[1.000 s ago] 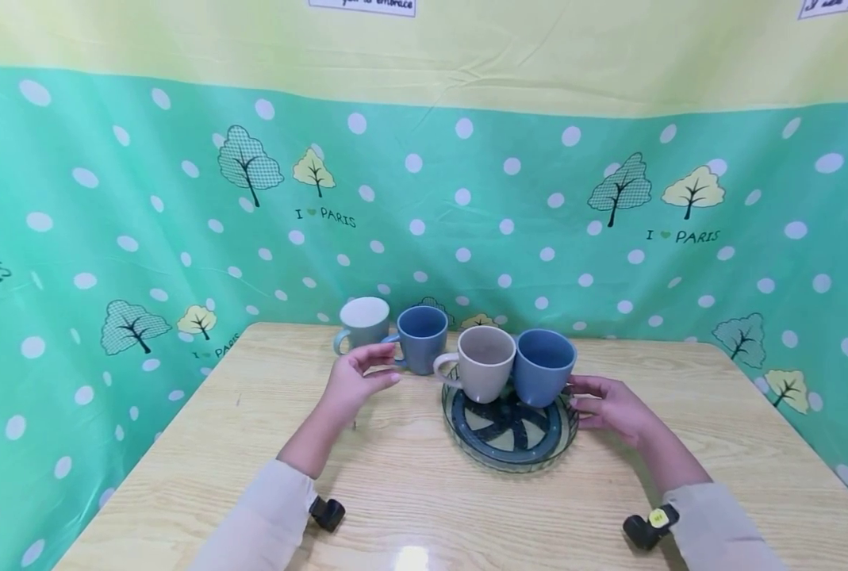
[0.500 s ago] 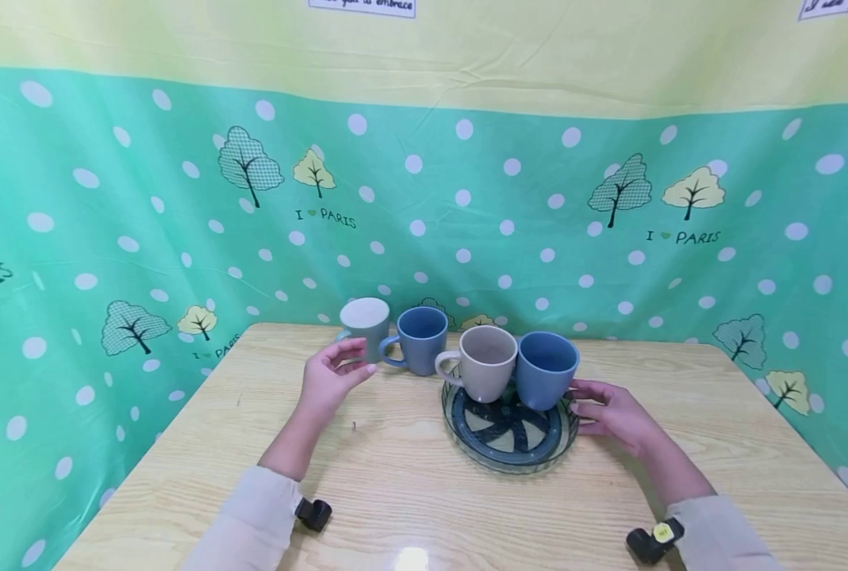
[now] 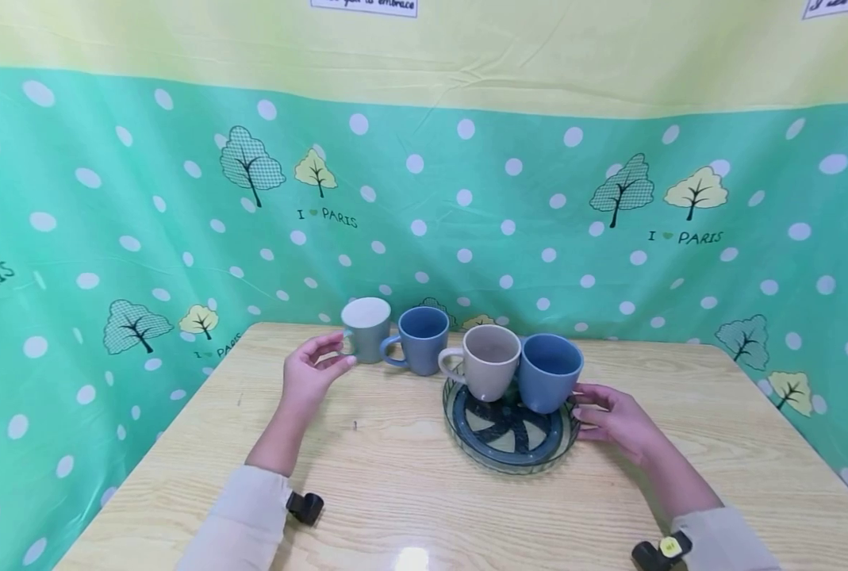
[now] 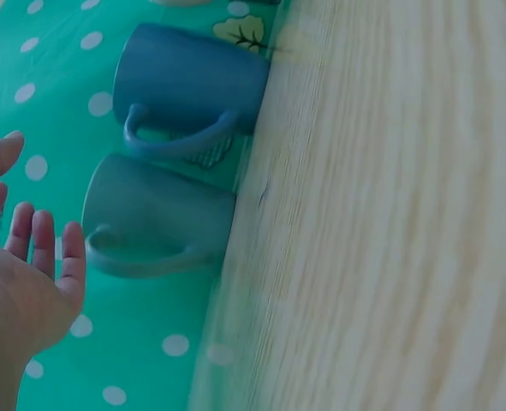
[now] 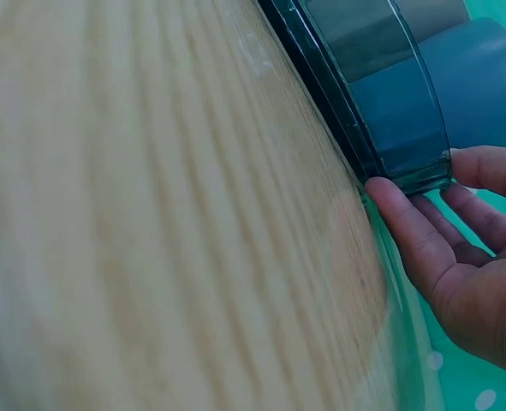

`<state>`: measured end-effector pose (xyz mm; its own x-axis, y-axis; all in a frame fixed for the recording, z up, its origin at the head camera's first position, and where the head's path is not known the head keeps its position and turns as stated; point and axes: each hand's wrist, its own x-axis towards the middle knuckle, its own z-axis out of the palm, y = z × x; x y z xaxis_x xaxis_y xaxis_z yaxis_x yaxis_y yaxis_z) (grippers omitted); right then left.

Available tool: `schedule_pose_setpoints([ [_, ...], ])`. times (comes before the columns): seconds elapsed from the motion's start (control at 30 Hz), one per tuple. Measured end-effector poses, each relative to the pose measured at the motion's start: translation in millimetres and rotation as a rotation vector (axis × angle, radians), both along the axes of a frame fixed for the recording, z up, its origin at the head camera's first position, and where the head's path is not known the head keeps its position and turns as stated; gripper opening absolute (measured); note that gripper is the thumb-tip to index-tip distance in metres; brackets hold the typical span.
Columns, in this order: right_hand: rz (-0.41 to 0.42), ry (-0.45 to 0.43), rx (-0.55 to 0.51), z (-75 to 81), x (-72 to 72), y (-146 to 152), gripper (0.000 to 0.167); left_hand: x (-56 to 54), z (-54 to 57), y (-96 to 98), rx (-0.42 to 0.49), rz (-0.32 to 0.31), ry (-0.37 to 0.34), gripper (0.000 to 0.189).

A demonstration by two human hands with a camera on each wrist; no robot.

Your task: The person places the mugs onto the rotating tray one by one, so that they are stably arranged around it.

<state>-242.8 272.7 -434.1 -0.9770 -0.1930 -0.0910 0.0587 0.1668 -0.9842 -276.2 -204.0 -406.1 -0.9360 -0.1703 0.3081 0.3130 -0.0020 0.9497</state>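
My left hand (image 3: 308, 379) is beside the handle of a grey-green mug (image 3: 370, 342), fingers relaxed with nothing between them. In the left wrist view, its fingertips overlap the edge of that mug near the rim. To the right on the table stands a blue mug (image 3: 425, 350). A patterned glass dish (image 3: 506, 462) bears a beige mug (image 3: 488, 374) and a second blue mug (image 3: 550, 382), both tilted. My right hand (image 3: 618, 420) touches the dish's right side with outstretched fingertips. The right wrist view has these fingers (image 5: 407, 224) at its outer wall, near the base.
The wooden table (image 3: 395, 492) runs up to a green polka-dot cloth (image 3: 466, 190) right behind the mugs. Both forearms wear a black wrist camera (image 3: 305, 508). A small dark mark lies on the tabletop left of the dish.
My left hand has moved left, from the nearer blue mug's handle to the grey-green mug. The blue mug in the dish has shifted slightly right and towards me; my right hand has shifted slightly likewise.
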Motion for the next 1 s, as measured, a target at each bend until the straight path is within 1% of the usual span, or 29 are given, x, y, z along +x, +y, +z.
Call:
schedule_pose_setpoints([
  [0.13, 0.0, 0.01, -0.01, -0.8, 2.4, -1, 0.062, -1.9, -0.6, -4.1, 0.0, 0.027, 0.001, 0.048],
  [0.37, -0.013, 0.015, -0.017, -3.7, 4.0, 0, 0.062, -7.9, -5.4, -14.7, -0.045, 0.057, -0.026, 0.046],
  [0.57, -0.03, -0.002, -0.019, -2.8, 8.1, -2, 0.062, -15.0, -8.0, -21.2, -0.059, 0.077, -0.094, 0.049],
  [0.7, -0.041, -0.015, -0.016, -1.9, 11.6, -4, 0.063, -20.6, -8.4, -24.3, -0.035, 0.078, -0.126, 0.05],
  [0.9, -0.038, -0.029, -0.042, -0.6, 16.0, -6, 0.072, -27.4, -9.7, -27.5, -0.056, 0.108, -0.18, 0.053],
  [1.0, -0.033, -0.033, -0.058, -0.2, 17.5, -6, 0.074, -30.3, -11.1, -28.2, -0.054, 0.112, -0.192, 0.054],
])
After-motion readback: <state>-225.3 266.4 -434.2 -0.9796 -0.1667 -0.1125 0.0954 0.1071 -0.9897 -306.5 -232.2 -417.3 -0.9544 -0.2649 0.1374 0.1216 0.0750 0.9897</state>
